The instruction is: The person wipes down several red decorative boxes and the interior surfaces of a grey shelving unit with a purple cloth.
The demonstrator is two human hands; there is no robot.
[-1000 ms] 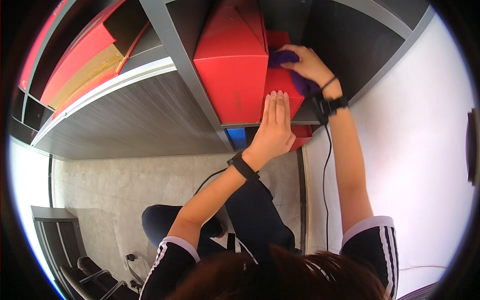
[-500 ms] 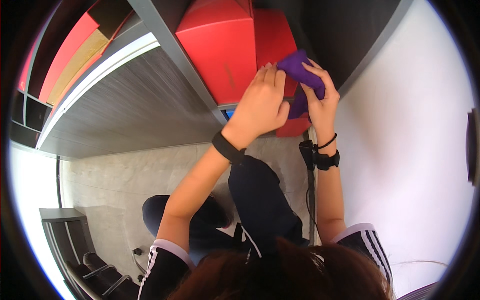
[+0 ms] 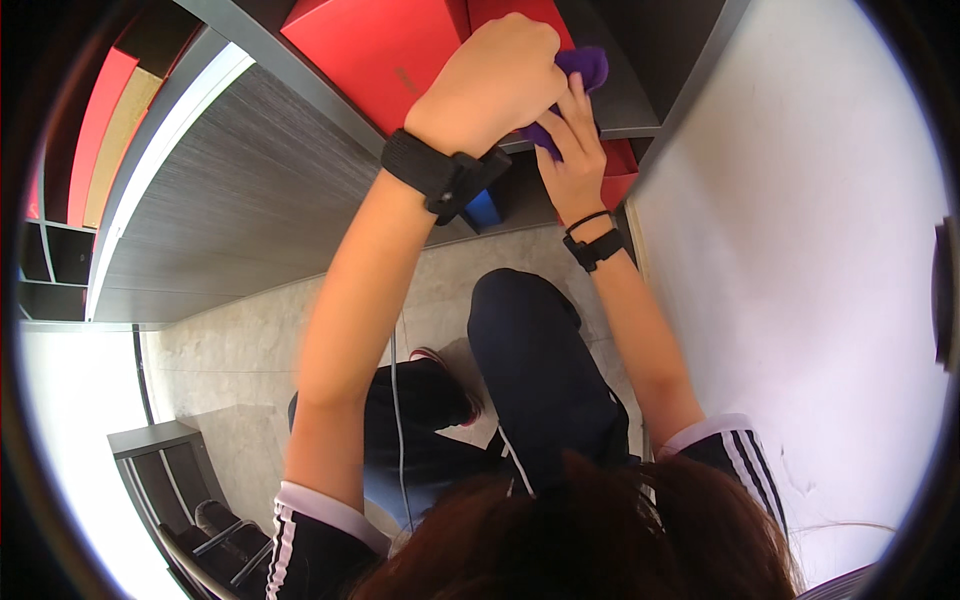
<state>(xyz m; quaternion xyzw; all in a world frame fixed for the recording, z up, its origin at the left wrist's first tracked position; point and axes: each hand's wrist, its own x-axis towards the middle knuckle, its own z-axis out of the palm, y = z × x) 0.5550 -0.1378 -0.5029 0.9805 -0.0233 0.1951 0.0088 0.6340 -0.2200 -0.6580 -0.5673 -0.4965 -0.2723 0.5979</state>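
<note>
- The wall (image 3: 790, 240), white, is seen along the right side.
- The shelf (image 3: 635, 129), grey, is set across the top; its dark panel (image 3: 240, 190) is seen at the left.
- The floor (image 3: 240, 375), pale grey, is partly covered by the person's dark-trousered legs (image 3: 525, 340).
- The big box (image 3: 375, 60), red, is stood on the shelf, its right part hidden by the left hand.
- The second box (image 3: 512, 12), also red, is placed just right of the big box and is mostly covered by the same hand.
- The low box (image 3: 620, 172), red, is kept below the shelf board, just right of the right hand.
- The left hand (image 3: 495, 80) is held in front of the two upper boxes, its back turned to the camera; its fingers are curled out of sight, so whether anything is gripped cannot be told.
- The right hand (image 3: 573, 165) is raised at the shelf's front edge, and the cloth is gripped by it, with the fingers laid across.
- The cloth (image 3: 585, 66), purple and crumpled, is bunched just right of the left hand; one end is seen beyond the right fingertips, another part left of the right hand's fingers.
- The blue item (image 3: 484, 209) is partly seen below the shelf board.
</note>
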